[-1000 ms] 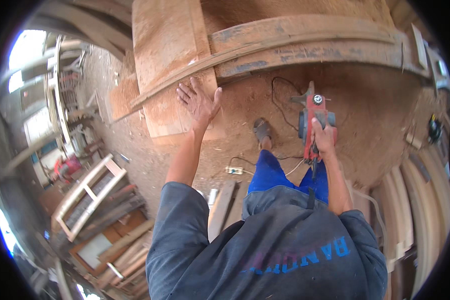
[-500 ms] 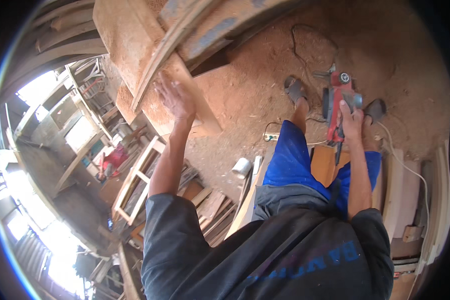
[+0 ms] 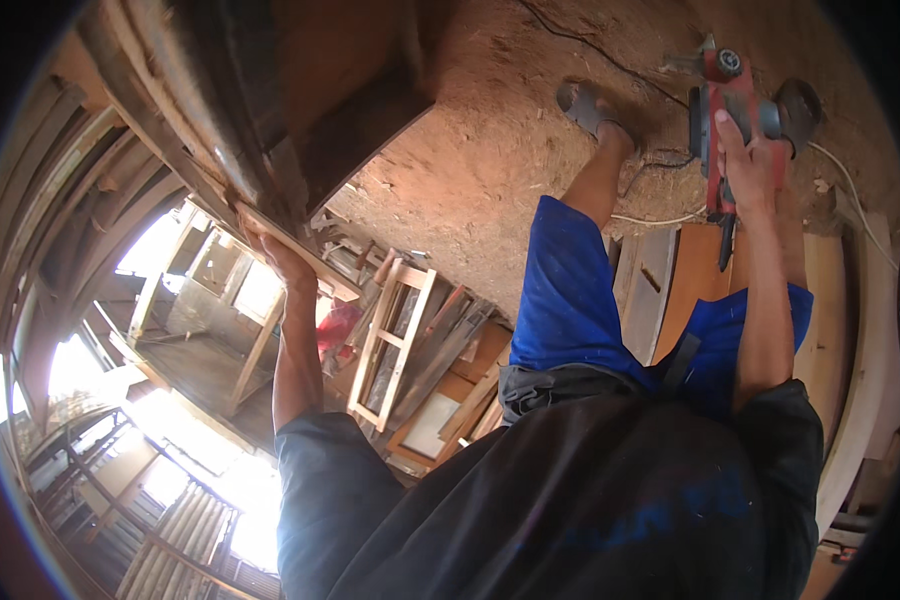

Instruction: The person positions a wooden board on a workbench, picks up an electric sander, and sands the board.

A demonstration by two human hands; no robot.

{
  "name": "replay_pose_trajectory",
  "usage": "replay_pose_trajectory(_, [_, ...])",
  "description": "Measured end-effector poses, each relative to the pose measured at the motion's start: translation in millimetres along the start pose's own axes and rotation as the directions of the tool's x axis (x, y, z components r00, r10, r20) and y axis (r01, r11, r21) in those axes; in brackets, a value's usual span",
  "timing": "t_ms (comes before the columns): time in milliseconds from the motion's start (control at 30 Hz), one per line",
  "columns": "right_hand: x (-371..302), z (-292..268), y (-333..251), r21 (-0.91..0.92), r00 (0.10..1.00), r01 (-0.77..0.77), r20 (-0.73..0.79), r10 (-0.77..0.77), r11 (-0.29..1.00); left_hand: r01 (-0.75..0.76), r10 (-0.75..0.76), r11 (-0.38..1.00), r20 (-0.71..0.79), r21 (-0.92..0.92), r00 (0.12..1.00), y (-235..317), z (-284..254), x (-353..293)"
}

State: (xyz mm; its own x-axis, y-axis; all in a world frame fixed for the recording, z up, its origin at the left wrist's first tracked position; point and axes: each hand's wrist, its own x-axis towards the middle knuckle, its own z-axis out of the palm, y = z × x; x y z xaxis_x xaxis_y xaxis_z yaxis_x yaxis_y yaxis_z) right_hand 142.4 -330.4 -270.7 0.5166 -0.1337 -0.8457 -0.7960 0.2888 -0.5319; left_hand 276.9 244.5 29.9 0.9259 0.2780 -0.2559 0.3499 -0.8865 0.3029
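Across the dusty floor [image 3: 450,180], the view has swung: board [image 3: 320,268] now shows almost edge-on, upper left, where its broad face showed half a second ago. Could just be camera tilt. Pale wooden frame [image 3: 394,340] shows past its end. Red power planer [image 3: 738,95] is off to the right, well apart from the board, so reads as no cutting right now. Right hand [image 3: 750,172]: fingers wrapped round planer handle. Left hand [image 3: 285,264] at board edge; fingers partly hidden, can't tell if they grip.

board [image 3: 317,267] now seen nearly edge-on, left hand [image 3: 287,264] against it
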Motion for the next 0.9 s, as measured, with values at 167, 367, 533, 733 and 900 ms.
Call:
replay_pose_trajectory(167, [5.8,-25.5,-4.5,-0.027,0.999,-0.024,-0.034,0.023,0.999,0.046,-0.043,0.989,0.022,-0.138,0.999,16.8,15.9,-5.7])
replay_pose_trajectory(367, [9.0,-40.1,-9.8,-0.061,0.991,-0.072,-0.117,0.065,0.995,0.064,-0.069,0.992,-0.039,-0.107,0.997,37.4,28.3,-11.5])
replay_pose_trajectory(533, [16.4,-42.5,-14.3,-0.067,0.993,-0.052,-0.113,0.044,0.996,-0.040,0.043,0.984,-0.011,0.173,0.999,23.7,10.1,-11.9])
replay_pose_trajectory(733, [18.2,-37.7,-22.2,-0.096,0.997,-0.053,-0.064,0.047,0.994,0.238,-0.245,0.933,0.005,-0.271,0.969,34.1,18.6,-11.9])
replay_pose_trajectory(900, [16.7,-20.4,-38.1,-0.126,0.996,-0.085,-0.053,0.078,0.988,0.150,-0.152,0.975,0.000,-0.167,0.988,24.2,10.1,-10.3])
